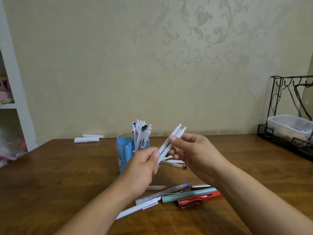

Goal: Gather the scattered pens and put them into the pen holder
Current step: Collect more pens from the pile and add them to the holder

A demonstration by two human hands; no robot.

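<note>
Two white pens point(171, 141) are held together in the air, tilted up to the right. My left hand point(144, 168) grips their lower ends and my right hand point(191, 150) pinches their upper part. Just behind them stands the blue pen holder point(124, 153) with several white pens point(140, 131) upright in it. On the wooden table point(67, 175) below my hands lie a red pen point(199, 199), a teal pen point(189, 195), a clear blue-capped pen point(162, 192), a white pen point(137, 209), a silver pen point(200, 186) and a red-tipped pen point(156, 187). More pens point(174, 164) lie right of the holder.
A black wire rack point(286, 119) holding a clear plastic box point(289, 126) stands at the table's far right. Rolled white paper pieces point(87, 139) lie at the back left near the wall. A white shelf unit point(15, 99) is off the table's left side.
</note>
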